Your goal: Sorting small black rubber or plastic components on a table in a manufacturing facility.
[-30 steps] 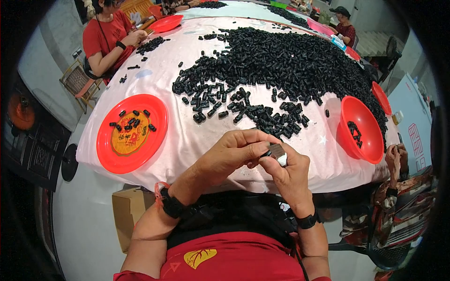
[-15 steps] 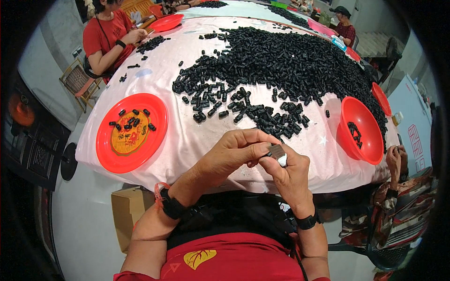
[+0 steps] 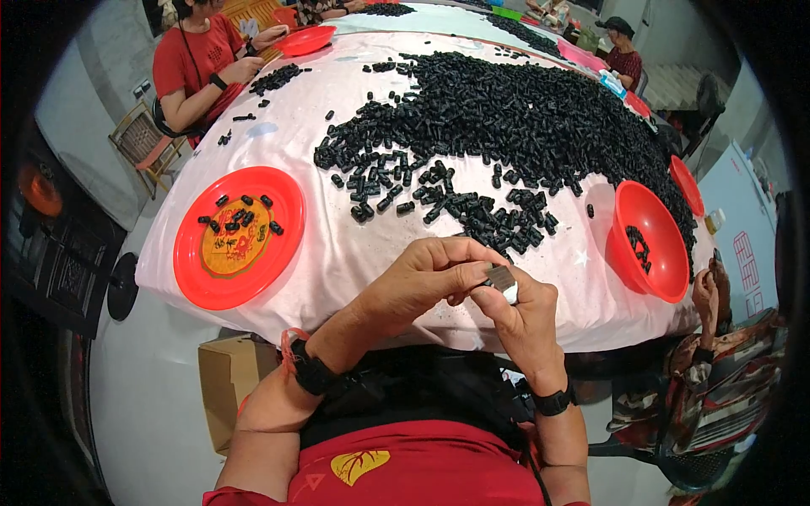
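Observation:
My hands meet above the near edge of the table. My right hand (image 3: 530, 320) is closed round a thin flat metal blade (image 3: 501, 278) with a white wrapped end between thumb and forefinger. Fingers pinched, my left hand (image 3: 422, 282) comes against the blade from the left; a dark bit of a small black piece shows at its fingertips, the rest hidden by fingers. Just beyond my hands lie loose black cylindrical plastic pieces (image 3: 519, 223), spreading back into a large heap (image 3: 523, 110).
To the left stands a red plate (image 3: 190, 274) with several black pieces; to the right, a red bowl (image 3: 666, 244) holds more. A co-worker in red (image 3: 198, 72) sits at the far left, another person's hand (image 3: 707, 295) is at the right edge. A cardboard box (image 3: 218, 396) stands on the floor.
The co-worker at the far left has moved a hand up toward the red dish. My hands keep nearly the same pose; the view has shifted slightly.

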{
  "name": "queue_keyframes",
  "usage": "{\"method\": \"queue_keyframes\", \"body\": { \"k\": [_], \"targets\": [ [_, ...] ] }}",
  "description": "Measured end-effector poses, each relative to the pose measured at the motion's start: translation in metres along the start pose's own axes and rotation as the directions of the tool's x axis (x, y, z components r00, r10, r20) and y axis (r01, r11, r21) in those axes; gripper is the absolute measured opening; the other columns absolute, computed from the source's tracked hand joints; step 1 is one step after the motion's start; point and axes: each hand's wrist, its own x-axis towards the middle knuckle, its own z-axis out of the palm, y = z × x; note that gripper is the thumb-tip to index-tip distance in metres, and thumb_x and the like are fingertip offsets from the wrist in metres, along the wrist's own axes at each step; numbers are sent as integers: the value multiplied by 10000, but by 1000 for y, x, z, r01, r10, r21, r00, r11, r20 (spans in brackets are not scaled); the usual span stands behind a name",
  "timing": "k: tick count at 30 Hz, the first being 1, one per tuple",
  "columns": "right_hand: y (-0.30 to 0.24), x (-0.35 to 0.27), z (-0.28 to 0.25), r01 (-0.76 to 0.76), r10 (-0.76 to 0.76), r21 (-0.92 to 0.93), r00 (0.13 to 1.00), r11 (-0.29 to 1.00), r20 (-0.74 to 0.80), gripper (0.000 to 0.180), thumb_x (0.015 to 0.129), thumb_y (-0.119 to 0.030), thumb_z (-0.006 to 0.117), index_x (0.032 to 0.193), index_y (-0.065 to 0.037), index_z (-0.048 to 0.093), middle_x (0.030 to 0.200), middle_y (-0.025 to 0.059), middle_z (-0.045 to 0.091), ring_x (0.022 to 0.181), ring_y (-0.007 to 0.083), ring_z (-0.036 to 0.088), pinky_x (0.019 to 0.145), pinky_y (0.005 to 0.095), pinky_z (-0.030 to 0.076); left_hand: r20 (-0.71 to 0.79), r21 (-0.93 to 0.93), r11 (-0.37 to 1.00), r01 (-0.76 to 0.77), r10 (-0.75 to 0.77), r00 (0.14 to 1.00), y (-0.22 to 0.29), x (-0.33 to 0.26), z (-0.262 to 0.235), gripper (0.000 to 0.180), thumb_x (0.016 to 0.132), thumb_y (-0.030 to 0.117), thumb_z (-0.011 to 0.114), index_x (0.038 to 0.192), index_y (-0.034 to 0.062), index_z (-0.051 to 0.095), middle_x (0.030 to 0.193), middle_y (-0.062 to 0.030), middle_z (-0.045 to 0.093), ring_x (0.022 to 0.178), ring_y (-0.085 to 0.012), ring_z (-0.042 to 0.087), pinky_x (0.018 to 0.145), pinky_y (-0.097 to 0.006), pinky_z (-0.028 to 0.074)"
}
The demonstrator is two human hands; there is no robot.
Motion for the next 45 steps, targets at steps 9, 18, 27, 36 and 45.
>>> {"method": "queue_keyframes", "body": {
  "k": [9,18,27,36,45],
  "targets": [
    [0,0,0,12,-12,20,1000,1000,7,335,792,-321,717,942,-25,669,697,95,671,626,179,667,549,271,497,14,-26,1000,1,-1,1000,-7,3,-1,240,921,191,562,1077,17,615,864,36,606,706,-3,501,611,-147,399],
    [-2,0,-1,3,-3,13,1000,1000,25,386,799,-297,711,1061,-20,648,759,115,691,686,186,689,582,270,514,27,-29,1000,5,-4,1000,-8,3,-3,234,922,188,559,1078,22,614,877,33,610,716,-7,511,614,-147,404],
    [3,-2,-3,8,-7,-40,999,999,36,437,795,-341,706,1100,-36,638,746,112,686,676,189,685,567,269,509,25,-55,998,26,-25,999,-5,1,-2,236,930,188,548,1083,19,611,878,29,608,728,-13,523,629,-150,422],
    [0,-1,3,10,-10,53,1000,999,0,372,768,-341,737,945,-25,656,682,88,661,585,165,642,530,265,485,-3,-70,996,53,-53,999,-4,1,0,257,931,206,547,1115,33,595,876,32,605,712,-12,517,626,-155,417],
    [-10,1,-5,95,-75,178,990,979,-118,191,814,-95,678,978,-12,624,809,64,666,683,71,594,612,208,464,-5,-206,971,121,-125,992,0,-1,-5,281,916,210,570,1157,66,542,844,57,557,638,0,449,589,-151,377]
  ]
}}
